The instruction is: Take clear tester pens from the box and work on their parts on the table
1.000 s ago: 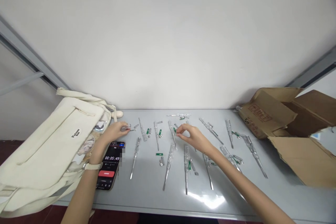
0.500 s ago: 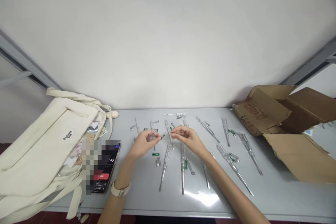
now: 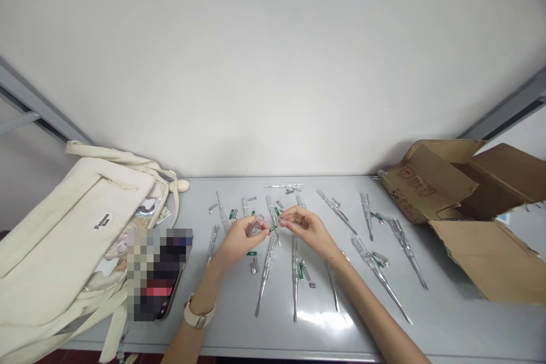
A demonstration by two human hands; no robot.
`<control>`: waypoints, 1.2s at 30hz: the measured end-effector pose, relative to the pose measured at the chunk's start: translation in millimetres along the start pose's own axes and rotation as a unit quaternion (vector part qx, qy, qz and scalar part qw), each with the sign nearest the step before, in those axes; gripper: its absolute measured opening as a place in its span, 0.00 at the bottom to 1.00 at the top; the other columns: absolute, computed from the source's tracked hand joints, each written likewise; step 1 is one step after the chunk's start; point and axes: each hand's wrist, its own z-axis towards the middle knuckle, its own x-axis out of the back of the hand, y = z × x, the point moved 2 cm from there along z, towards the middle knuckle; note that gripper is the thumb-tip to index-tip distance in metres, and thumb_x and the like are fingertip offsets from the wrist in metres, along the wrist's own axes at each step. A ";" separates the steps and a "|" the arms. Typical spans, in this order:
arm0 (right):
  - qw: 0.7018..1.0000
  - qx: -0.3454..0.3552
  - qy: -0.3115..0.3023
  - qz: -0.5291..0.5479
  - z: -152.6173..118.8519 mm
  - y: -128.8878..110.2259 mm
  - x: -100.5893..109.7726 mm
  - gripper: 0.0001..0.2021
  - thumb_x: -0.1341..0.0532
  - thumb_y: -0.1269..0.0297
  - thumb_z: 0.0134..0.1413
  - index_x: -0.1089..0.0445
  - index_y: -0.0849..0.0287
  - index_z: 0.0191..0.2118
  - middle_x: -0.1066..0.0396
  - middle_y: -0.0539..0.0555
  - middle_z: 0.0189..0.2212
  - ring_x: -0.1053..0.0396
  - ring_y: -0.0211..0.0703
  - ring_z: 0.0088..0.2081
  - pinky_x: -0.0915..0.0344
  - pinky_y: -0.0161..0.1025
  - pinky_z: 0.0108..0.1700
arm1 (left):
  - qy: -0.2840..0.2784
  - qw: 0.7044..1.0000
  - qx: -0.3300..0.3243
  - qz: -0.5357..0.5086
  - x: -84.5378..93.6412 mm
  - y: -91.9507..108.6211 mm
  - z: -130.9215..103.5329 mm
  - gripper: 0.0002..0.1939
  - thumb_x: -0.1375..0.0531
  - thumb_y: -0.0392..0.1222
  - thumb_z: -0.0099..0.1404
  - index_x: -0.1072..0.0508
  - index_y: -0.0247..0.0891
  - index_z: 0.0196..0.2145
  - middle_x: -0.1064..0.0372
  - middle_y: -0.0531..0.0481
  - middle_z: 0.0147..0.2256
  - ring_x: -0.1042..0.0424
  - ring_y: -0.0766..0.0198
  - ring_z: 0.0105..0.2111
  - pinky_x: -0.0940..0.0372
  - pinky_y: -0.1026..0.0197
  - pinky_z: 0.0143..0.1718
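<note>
My left hand (image 3: 239,242) is closed around a clear plastic piece (image 3: 256,224), and a small green strip (image 3: 273,228) sticks out from its fingertips. Facing it, my right hand (image 3: 307,226) pinches something tiny between thumb and forefinger, too small to name. Beneath both hands lie screwdrivers with clear handles, among them one (image 3: 269,210) pointing between the hands, one (image 3: 266,274) in front, and another (image 3: 296,276) beside that. Loose springs, small metal parts and a green strip (image 3: 251,253) lie near them.
An open cardboard box (image 3: 416,185) stands at the right, one flap spread over the grey table (image 3: 239,324). More screwdrivers (image 3: 381,278) lie on the right side. At the left are a cream bag (image 3: 85,227) and a phone (image 3: 164,278). A wall rises behind.
My left hand has moved right with the clear piece and green strip, closer to my right hand. The right hand stays nearly in place, still pinching.
</note>
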 end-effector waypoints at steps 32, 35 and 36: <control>0.998 0.012 -0.047 -0.044 -4.7 -3.4 -0.9 0.10 0.37 0.56 0.57 0.26 0.56 0.40 0.24 0.54 0.38 0.27 0.45 0.43 0.33 0.45 0.50 | -0.039 0.996 0.029 -0.079 2.0 -14.1 -1.7 0.13 0.40 0.50 0.62 0.26 0.37 0.35 0.27 0.49 0.34 0.29 0.60 0.36 0.38 0.61 0.37; 0.999 0.011 -0.047 -0.023 -4.6 -1.2 -0.9 0.10 0.36 0.57 0.56 0.26 0.56 0.40 0.24 0.55 0.39 0.27 0.45 0.44 0.32 0.45 0.50 | -0.042 0.995 0.030 -0.082 1.7 -14.5 -1.6 0.13 0.40 0.51 0.61 0.26 0.37 0.35 0.27 0.49 0.34 0.29 0.60 0.36 0.38 0.61 0.37; 0.999 0.011 -0.049 -0.017 -4.6 -0.1 -1.0 0.10 0.36 0.57 0.56 0.26 0.56 0.41 0.24 0.55 0.39 0.27 0.45 0.45 0.32 0.45 0.51 | -0.041 0.995 0.030 -0.081 1.6 -14.6 -1.5 0.13 0.40 0.51 0.61 0.26 0.37 0.35 0.27 0.49 0.34 0.29 0.60 0.36 0.38 0.61 0.36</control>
